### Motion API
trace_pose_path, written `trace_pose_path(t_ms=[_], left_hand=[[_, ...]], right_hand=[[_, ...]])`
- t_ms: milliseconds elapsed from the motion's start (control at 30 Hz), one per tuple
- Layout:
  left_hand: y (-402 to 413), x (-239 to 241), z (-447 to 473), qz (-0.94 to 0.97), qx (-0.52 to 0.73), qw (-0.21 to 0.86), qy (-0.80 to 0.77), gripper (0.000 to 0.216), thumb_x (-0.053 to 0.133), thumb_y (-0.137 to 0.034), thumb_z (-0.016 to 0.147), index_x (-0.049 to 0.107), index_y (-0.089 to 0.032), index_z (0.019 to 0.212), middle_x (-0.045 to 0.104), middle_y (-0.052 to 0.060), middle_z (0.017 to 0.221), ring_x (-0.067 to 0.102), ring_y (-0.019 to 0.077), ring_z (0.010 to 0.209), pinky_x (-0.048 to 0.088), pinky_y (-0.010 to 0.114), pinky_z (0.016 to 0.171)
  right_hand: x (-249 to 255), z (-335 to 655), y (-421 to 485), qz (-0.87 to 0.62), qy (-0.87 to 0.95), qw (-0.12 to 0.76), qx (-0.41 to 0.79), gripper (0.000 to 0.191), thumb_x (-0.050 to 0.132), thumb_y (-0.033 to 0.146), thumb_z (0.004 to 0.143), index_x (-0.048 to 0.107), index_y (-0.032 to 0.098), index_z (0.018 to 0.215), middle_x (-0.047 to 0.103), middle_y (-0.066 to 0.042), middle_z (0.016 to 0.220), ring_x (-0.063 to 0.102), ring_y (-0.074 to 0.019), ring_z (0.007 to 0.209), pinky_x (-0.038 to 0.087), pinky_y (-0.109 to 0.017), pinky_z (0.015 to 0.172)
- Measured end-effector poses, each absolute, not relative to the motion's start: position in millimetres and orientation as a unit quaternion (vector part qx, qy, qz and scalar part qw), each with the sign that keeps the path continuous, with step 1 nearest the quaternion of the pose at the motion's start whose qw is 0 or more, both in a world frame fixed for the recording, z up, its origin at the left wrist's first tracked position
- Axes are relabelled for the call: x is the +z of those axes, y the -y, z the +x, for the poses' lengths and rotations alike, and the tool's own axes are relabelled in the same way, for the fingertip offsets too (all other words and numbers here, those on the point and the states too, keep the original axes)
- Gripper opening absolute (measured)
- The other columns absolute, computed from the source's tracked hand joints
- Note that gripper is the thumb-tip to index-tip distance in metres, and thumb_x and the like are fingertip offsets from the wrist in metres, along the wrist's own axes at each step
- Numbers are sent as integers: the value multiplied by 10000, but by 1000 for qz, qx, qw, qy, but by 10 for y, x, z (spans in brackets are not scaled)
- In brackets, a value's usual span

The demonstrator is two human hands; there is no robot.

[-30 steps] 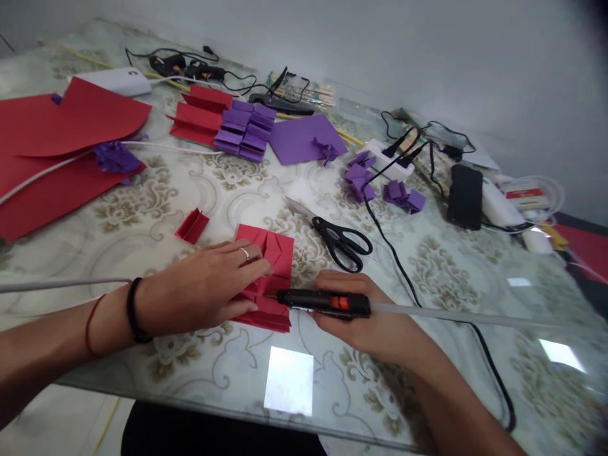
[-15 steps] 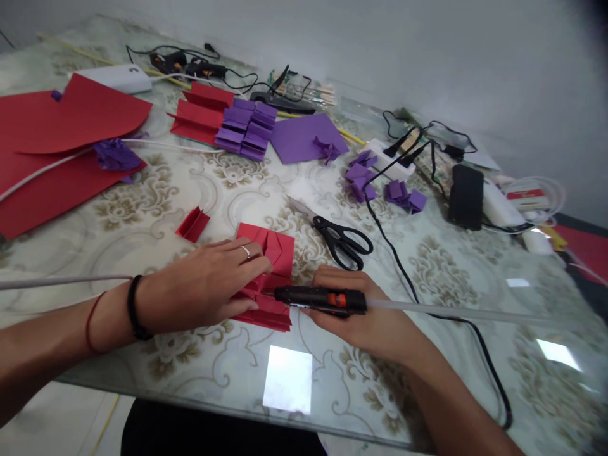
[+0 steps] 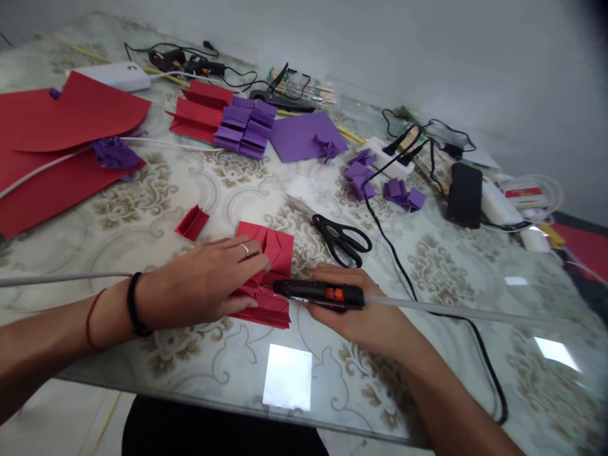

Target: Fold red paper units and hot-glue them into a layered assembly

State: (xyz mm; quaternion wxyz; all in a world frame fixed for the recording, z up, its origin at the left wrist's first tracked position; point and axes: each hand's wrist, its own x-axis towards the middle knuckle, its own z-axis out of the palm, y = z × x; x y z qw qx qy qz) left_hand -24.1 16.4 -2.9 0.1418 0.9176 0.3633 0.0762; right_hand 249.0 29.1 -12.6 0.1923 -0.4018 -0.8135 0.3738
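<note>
Wrapped around the glue gun point(image 3: 323, 294), our right hand point(image 3: 375, 326) could slip and burn our left hand point(image 3: 213, 272), its pinch unclear, resting by the hot nozzle point(image 3: 270, 289) on the red folded paper point(image 3: 273, 255) left of the scissors point(image 3: 325, 226).

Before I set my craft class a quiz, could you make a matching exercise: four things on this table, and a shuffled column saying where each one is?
1. Glue gun
2. Scissors
3. Crumpled purple paper
4. Nearest folded red paper

A. Lying over the large red sheets
B. Under the person's left grip
C. Directly on the tabletop, unheld
D. Held in the person's right grip

Pairs: 1-D, 2-C, 3-A, 4-B
</note>
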Motion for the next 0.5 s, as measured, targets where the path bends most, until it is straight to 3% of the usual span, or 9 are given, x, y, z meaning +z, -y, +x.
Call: trace_pose_path(t_ms=[500], left_hand=[[-175, -52, -263, 918, 86, 148, -358, 273, 723, -252, 912, 577, -181, 1131, 667, 98, 1155, 636, 281, 1067, 526, 414, 938]], right_hand=[[-98, 2472, -296, -453, 780, 181, 393, 118, 671, 192, 834, 618, 222, 733, 617, 23, 719, 611, -156, 641, 449, -281, 609]])
